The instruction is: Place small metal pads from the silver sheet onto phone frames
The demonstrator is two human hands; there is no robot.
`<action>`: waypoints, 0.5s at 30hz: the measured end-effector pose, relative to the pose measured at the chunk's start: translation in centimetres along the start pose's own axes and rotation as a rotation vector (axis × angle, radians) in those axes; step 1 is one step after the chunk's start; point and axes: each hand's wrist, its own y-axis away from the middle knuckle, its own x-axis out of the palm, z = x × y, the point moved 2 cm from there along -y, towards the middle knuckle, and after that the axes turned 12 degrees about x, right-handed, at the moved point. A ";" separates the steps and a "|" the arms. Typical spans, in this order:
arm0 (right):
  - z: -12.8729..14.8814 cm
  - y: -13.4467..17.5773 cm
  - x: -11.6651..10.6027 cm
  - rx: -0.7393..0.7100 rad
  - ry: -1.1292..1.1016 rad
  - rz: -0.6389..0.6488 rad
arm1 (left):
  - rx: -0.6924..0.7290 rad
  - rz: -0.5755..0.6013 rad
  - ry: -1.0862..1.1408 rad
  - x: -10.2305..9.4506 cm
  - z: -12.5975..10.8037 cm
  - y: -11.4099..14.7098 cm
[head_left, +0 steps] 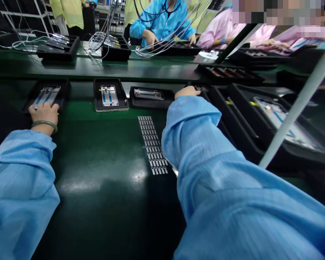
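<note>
At the left, my left hand has its fingers curled over the near end of a silver phone frame with blue strips, which lies in a black tray. My right hand reaches far forward, fingers bent down at the edge of a dark tray beside the right-hand row; what the fingertips grip is hidden. Between my hands, another phone frame lies in a black tray, and a third frame lies sideways in its tray. A sheet of small silver pieces lies on the green bench.
Larger black trays stand at the right, one with a phone frame. A pale pole slants across there. Behind a raised green ledge are black boxes, white cables and co-workers in blue and pink sleeves.
</note>
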 end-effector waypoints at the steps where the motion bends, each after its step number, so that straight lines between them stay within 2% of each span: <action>1: 0.0 0.3 0.0 0.059 -0.014 -0.007 | 0.004 -0.010 -0.039 -0.2 0.0 0.1; 3: 0.1 1.2 -0.1 0.142 -0.057 -0.024 | 0.042 -0.021 -0.077 -0.4 -0.4 0.2; 4: 0.2 1.8 -0.2 0.139 -0.083 -0.025 | 0.066 -0.031 -0.084 -0.5 -0.9 0.1; 7: 1.0 3.9 -0.5 -0.007 -0.202 0.030 | 0.165 -0.068 -0.068 -0.7 -3.4 -0.9; 9: 1.7 5.5 -0.6 -0.111 -0.272 0.082 | 0.243 -0.087 -0.032 -0.5 -6.1 -2.1; 15: 2.8 9.5 0.3 -0.249 -0.341 0.170 | 0.400 -0.105 0.151 1.3 -16.4 -5.6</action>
